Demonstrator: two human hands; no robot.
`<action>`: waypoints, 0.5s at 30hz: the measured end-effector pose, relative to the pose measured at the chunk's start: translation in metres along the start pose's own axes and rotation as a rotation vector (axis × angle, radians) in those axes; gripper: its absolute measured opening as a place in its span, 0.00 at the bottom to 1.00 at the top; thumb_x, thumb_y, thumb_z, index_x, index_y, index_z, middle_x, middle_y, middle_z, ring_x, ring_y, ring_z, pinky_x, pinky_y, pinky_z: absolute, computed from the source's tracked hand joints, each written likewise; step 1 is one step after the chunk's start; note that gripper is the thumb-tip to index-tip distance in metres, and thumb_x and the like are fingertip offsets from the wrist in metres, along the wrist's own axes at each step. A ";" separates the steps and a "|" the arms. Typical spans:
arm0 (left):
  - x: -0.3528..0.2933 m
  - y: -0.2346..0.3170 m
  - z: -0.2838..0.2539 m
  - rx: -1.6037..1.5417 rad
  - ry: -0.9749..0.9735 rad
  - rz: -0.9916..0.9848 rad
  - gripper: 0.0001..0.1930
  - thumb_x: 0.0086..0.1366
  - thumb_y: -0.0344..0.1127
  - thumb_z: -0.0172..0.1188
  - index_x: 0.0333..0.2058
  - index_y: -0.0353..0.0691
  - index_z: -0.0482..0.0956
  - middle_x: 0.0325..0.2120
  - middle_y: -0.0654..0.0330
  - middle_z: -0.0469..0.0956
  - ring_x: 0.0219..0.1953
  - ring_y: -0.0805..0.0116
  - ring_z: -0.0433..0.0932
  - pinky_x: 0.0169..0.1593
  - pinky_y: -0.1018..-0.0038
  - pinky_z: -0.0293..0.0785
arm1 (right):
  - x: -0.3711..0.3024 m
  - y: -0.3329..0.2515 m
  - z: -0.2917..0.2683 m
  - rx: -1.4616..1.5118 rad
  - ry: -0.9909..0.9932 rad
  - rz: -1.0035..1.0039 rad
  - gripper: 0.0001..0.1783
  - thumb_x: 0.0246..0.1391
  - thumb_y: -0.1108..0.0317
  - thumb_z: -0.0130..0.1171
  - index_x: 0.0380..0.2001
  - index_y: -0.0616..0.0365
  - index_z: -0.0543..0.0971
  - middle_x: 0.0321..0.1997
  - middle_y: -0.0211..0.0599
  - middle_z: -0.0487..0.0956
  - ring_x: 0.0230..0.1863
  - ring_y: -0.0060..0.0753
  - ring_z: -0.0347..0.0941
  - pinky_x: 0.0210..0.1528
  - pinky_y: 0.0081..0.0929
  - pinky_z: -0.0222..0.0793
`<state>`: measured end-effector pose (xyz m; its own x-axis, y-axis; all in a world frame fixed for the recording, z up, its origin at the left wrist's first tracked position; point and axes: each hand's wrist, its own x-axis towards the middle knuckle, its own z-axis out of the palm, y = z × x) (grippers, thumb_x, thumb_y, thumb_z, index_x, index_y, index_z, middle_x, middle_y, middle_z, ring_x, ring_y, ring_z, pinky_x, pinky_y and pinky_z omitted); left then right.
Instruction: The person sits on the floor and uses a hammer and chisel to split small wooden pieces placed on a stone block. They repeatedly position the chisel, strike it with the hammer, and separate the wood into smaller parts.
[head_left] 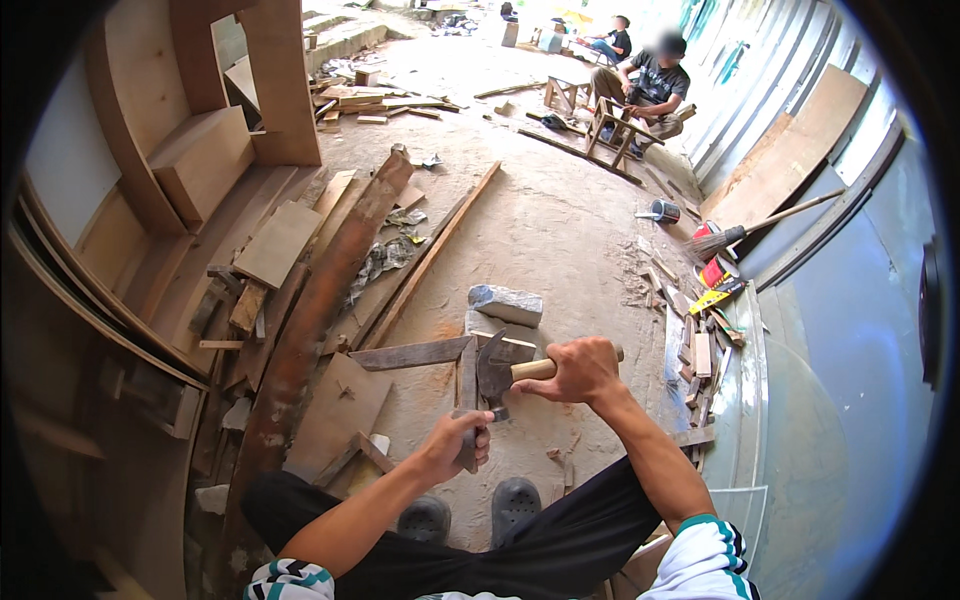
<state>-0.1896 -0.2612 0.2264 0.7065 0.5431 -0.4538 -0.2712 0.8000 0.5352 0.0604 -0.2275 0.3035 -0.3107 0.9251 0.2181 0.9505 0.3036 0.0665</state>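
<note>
My right hand (574, 372) is wrapped round the wooden handle of a claw hammer (493, 378). The hammer's dark head stands beside a joined wooden frame piece (418, 355), its striking face close to my left fingertips. My left hand (452, 446) is closed on the near end of that frame piece, between my knees. One arm of the piece reaches away to the left. Behind the hammer lie a short wood block (512, 348) and a pale grey stone block (506, 304). Whether a nail is between my left fingers I cannot make out.
Long timber strips (437, 259) and a rusty beam (325, 290) lie to the left, by a wooden cabinet (205, 160). On the right are a broom (722, 240), a yellow-handled saw (718, 292), wood scraps and a glass sheet (810, 420). Farther off, a person (655, 85) sits with a small wooden frame.
</note>
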 end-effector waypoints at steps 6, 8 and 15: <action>-0.002 -0.004 0.002 -0.208 0.031 -0.188 0.13 0.62 0.46 0.60 0.26 0.48 0.69 0.18 0.68 0.67 0.20 0.71 0.67 0.29 0.73 0.64 | -0.009 -0.004 0.003 -0.017 0.009 0.026 0.46 0.32 0.14 0.59 0.10 0.52 0.80 0.07 0.35 0.72 0.10 0.34 0.72 0.16 0.33 0.66; -0.004 -0.004 0.004 -0.258 -0.015 -0.252 0.13 0.62 0.47 0.59 0.26 0.48 0.69 0.17 0.67 0.66 0.20 0.70 0.66 0.30 0.73 0.64 | -0.020 -0.006 0.005 0.014 0.012 0.052 0.45 0.33 0.15 0.60 0.09 0.53 0.78 0.07 0.34 0.72 0.09 0.34 0.71 0.17 0.32 0.66; -0.007 -0.020 -0.004 -0.180 -0.127 -0.355 0.14 0.62 0.46 0.59 0.25 0.46 0.69 0.14 0.66 0.64 0.20 0.67 0.66 0.31 0.70 0.66 | -0.042 -0.011 0.005 0.011 0.178 -0.014 0.45 0.33 0.16 0.63 0.06 0.52 0.70 0.06 0.32 0.68 0.09 0.32 0.68 0.18 0.32 0.63</action>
<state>-0.1918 -0.2798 0.2161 0.8489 0.1987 -0.4898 -0.0981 0.9698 0.2233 0.0629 -0.2684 0.2884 -0.3173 0.8662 0.3861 0.9456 0.3196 0.0602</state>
